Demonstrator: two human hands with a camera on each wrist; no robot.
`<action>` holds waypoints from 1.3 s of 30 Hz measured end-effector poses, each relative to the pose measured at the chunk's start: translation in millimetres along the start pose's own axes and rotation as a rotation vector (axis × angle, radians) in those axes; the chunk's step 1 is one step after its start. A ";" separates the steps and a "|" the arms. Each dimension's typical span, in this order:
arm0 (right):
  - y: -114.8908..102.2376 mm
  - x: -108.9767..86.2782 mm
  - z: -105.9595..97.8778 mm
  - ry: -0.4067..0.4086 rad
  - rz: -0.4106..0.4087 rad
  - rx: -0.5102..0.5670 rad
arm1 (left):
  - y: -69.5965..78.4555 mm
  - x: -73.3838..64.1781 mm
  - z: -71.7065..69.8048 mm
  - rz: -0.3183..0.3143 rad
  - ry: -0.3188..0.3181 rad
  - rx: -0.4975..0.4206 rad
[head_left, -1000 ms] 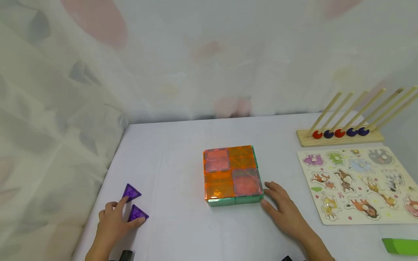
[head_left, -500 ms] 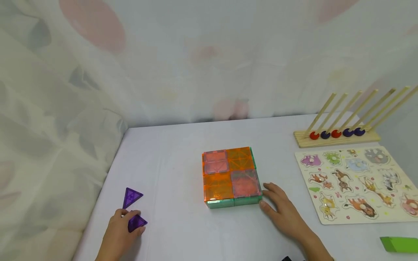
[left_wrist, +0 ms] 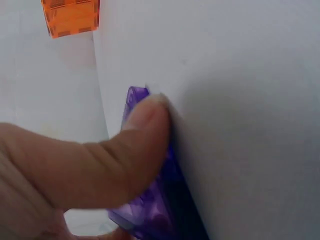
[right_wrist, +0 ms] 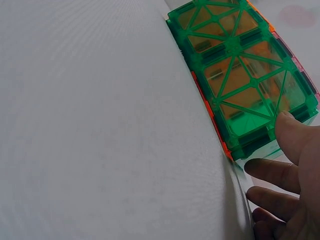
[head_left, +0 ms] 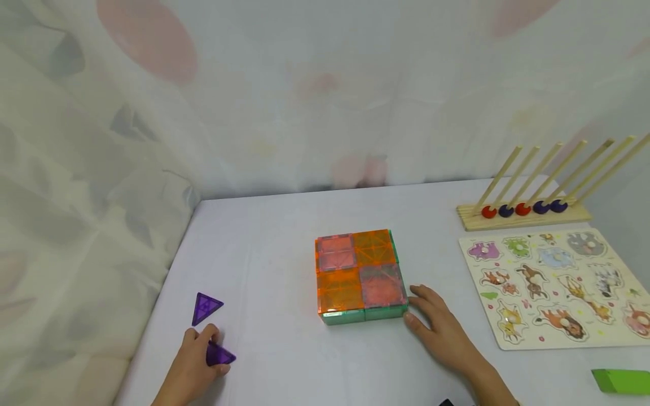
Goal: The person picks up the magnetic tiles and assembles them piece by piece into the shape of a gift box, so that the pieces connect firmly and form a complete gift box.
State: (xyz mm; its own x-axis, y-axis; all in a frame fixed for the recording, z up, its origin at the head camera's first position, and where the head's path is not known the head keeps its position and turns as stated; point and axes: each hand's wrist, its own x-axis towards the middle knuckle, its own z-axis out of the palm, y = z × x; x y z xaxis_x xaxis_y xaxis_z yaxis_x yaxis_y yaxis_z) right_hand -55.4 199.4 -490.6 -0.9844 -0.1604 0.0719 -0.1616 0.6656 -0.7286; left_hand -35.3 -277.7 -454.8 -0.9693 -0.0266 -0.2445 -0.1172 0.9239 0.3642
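My left hand (head_left: 192, 361) pinches a purple translucent triangular magnetic tile (head_left: 218, 354) between thumb and fingers at the table's left. In the left wrist view the thumb lies across that tile (left_wrist: 150, 210), hiding part of it. A second purple triangular tile (head_left: 205, 308) lies flat just beyond the hand. At the middle stands a low square block of magnetic tiles (head_left: 340, 290), orange and pink on top with green sides. My right hand (head_left: 443, 332) rests beside its near right corner, fingers relaxed. In the right wrist view its thumb tip overlaps the green side tile (right_wrist: 250, 80).
Right of the block lies a wooden animal puzzle board (head_left: 553, 287) with knobbed pieces. Behind it is a wooden base (head_left: 528, 220) with upright pegs and several red and blue beads. A green block (head_left: 622, 382) sits at the right front. Patterned cloth (head_left: 304, 113) hangs behind the table.
My left hand has left the farther purple tile, closed on the nearer one, and shifted it slightly right and toward me. The right hand stays at the block's corner.
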 end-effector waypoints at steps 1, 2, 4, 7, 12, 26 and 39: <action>-0.2 -0.4 -0.2 -0.002 0.003 -0.003 | 0.6 0.7 0.8 0.003 0.000 -0.004; -0.2 -0.7 -0.5 -0.001 0.001 -0.002 | 0.9 1.4 1.7 0.010 0.009 -0.004; -0.4 -1.4 -1.1 -0.002 0.003 0.001 | 1.3 2.1 3.4 0.026 0.030 -0.011; 0.2 -2.0 -1.8 -0.002 0.001 0.006 | 2.1 2.7 5.3 0.065 0.080 -0.026; 1.9 -2.6 -2.6 0.016 -0.004 -0.004 | 4.6 4.7 3.8 0.138 0.125 -0.032; 6.2 -3.5 -0.7 0.031 -0.025 -0.006 | 64.1 26.6 -17.2 0.305 0.345 -0.366; 7.7 1.3 3.6 0.002 -0.026 0.006 | 220.4 96.7 -29.1 0.847 -0.020 -0.425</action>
State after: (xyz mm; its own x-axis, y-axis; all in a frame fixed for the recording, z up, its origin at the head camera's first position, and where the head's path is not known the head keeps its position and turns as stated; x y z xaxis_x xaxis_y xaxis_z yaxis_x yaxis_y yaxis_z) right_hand -57.7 201.7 -498.6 -0.9801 -0.1762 0.0917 -0.1864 0.6569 -0.7306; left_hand -161.2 -87.8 -372.0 -0.7644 0.5994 0.2373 0.5511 0.4166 0.7231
